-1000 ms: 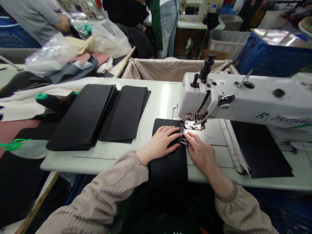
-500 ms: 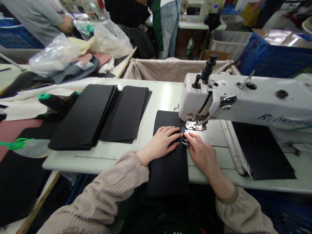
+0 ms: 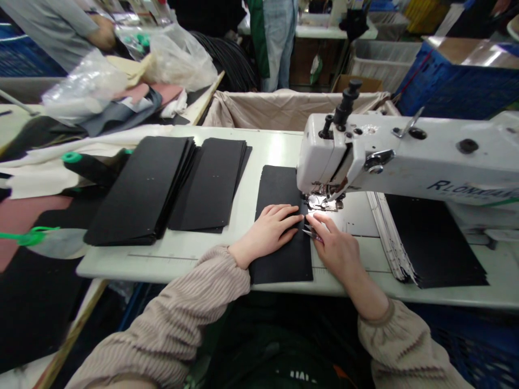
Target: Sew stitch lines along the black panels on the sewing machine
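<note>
A black rectangular panel [image 3: 279,259] lies on the sewing table, its right edge beside the presser foot of a white sewing machine [image 3: 324,156]. My left hand [image 3: 271,231] rests flat on the panel, fingers spread toward that edge. At the panel's right edge, my right hand [image 3: 334,243] has its fingertips by the needle plate [image 3: 322,203]. Small thread snips [image 3: 311,233] are tucked in its curled fingers, with the pointed blades sticking out to the left over the panel.
Two stacks of black panels, a larger stack [image 3: 141,189] and a smaller stack [image 3: 208,186], lie to the left. Right of the needle plate is a pile of panels with white edges [image 3: 433,243]. A cloth-lined bin [image 3: 259,111] stands behind the table. Other people are farther back.
The black panel has slid forward, away from me, past the presser foot; its near end now lies at the table edge. Both hands keep nearly the same place beside the machine.
</note>
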A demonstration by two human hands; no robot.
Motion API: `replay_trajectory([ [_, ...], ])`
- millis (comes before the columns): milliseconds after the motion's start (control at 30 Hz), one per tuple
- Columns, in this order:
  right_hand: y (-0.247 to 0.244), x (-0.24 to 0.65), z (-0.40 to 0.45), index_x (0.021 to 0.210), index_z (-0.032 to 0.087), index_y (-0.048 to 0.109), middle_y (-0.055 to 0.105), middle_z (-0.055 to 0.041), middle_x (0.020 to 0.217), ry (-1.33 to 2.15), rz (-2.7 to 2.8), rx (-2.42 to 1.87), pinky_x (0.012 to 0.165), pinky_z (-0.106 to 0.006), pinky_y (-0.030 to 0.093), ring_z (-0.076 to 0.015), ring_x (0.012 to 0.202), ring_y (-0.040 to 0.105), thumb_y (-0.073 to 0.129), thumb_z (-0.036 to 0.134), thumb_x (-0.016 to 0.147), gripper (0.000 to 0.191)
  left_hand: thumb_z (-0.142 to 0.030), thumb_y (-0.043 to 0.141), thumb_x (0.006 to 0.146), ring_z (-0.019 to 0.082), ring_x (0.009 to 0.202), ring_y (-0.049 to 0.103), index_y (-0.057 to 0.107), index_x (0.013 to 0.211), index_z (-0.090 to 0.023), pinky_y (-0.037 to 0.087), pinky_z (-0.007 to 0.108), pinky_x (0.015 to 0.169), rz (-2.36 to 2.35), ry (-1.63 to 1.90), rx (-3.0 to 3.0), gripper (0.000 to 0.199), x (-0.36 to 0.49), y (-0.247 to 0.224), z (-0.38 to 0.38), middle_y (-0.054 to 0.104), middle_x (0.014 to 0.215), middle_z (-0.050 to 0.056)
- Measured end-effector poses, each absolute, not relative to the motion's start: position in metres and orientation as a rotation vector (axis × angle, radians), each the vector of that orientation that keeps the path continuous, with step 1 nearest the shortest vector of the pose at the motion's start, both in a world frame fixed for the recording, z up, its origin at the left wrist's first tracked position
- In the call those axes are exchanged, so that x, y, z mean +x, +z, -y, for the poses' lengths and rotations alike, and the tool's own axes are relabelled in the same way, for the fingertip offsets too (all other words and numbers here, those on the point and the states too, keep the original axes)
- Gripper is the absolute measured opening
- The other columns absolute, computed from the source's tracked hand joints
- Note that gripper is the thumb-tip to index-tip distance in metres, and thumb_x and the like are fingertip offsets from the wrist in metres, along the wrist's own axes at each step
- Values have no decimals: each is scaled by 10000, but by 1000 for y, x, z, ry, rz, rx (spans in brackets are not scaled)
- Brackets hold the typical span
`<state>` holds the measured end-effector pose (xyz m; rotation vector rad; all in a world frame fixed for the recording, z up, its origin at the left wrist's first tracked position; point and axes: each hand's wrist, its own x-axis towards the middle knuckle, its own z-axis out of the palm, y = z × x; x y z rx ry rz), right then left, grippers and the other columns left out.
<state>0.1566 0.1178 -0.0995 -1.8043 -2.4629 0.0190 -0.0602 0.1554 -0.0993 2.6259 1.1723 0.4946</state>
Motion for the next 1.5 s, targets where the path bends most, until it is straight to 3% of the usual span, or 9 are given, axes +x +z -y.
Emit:
replay_trajectory([
  [700, -102, 157, -118, 1456, 331, 446, 486, -28, 1483, 1, 2460, -1802, 620, -306, 543, -164, 791, 687, 411, 277, 960, 500, -240, 467, 989, 252, 1311, 460, 537, 1352, -259, 387, 468, 1085, -1168, 557, 2598, 370, -61, -102, -156, 513, 1420, 76],
  [1067, -101, 157, -118, 1453, 330, 455, 489, -11, 1484, 24, 2445, -1799, 608, -295, 531, -171, 817, 687, 420, 263, 954, 504, -238, 482, 986, 230, 1272, 492, 570, 1309, -233, 411, 422, 1078, -1154, 572, 2590, 335, -61, -104, -154, 565, 1357, 61],
  [1500, -103, 160, -117, 1435, 313, 480, 499, -11, 1476, 61, 2416, -1764, 656, -296, 541, -178, 858, 688, 443, 269, 955, 484, -293, 421, 1018, 229, 1367, 443, 529, 1357, -198, 366, 444, 1138, -1182, 590, 2593, 367, -57, -108, -176, 517, 1442, 91],
])
